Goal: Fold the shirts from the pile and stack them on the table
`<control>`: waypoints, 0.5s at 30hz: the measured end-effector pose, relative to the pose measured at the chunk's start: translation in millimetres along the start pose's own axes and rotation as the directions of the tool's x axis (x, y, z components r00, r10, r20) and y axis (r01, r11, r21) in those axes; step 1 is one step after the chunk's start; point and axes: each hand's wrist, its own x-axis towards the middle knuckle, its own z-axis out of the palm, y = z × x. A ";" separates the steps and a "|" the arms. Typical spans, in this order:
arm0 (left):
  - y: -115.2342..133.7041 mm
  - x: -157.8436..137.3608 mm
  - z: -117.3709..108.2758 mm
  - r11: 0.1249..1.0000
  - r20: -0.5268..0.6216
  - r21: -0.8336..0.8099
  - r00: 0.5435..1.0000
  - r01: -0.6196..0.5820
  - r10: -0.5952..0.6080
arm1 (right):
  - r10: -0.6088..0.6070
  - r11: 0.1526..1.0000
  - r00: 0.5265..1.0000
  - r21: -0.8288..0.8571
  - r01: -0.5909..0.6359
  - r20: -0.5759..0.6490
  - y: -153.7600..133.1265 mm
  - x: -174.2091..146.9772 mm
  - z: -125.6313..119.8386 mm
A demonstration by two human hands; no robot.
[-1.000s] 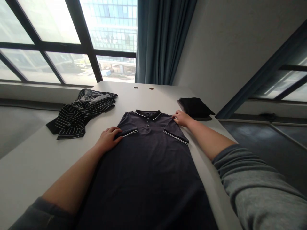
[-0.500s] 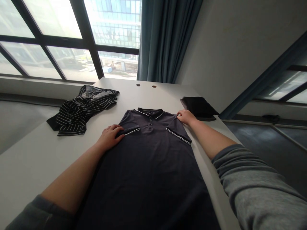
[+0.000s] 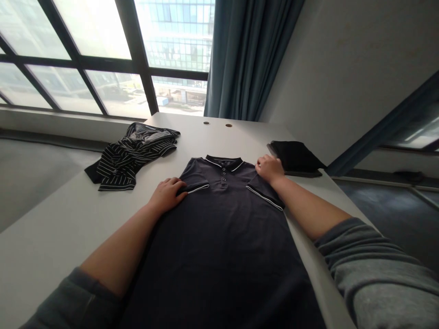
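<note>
A dark polo shirt (image 3: 226, 237) lies front up and spread out, its black, white-edged collar at the far end and both short sleeves turned in across the body. My left hand (image 3: 168, 194) rests on the outer edge of the left sleeve, thumb apart from the fingers, which lie flat on the cloth. At the opposite shoulder my right hand (image 3: 270, 168) is closed, with its fingertips pinching the cloth by the top of the right sleeve. Part of that shoulder edge is hidden behind the hand.
A black striped garment (image 3: 126, 157) lies crumpled on the white table (image 3: 185, 137) at the far left. Folded dark clothes (image 3: 297, 157) lie just beyond my right hand. A blue curtain (image 3: 250, 59) and a window stand behind the table.
The whole view has shifted, so everything sits slightly farther right. My right hand has curled in more at the shoulder of the shirt. My left hand keeps its place on the sleeve.
</note>
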 end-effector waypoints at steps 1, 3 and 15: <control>0.7 -0.1 -2.9 1.000 0.005 0.018 1.000 0.001 -0.001 | -0.021 0.998 1.000 0.052 0.021 0.003 -16.4 4.5 -7.2; 1.1 -0.4 -8.3 0.999 0.021 0.049 1.000 -0.006 0.005 | -0.078 0.982 0.994 0.178 0.065 0.070 -57.4 15.8 -19.4; -0.7 -1.9 -11.8 0.998 0.055 0.058 0.998 0.002 -0.006 | -0.072 0.823 0.953 0.558 -0.110 0.293 -239.5 99.5 8.7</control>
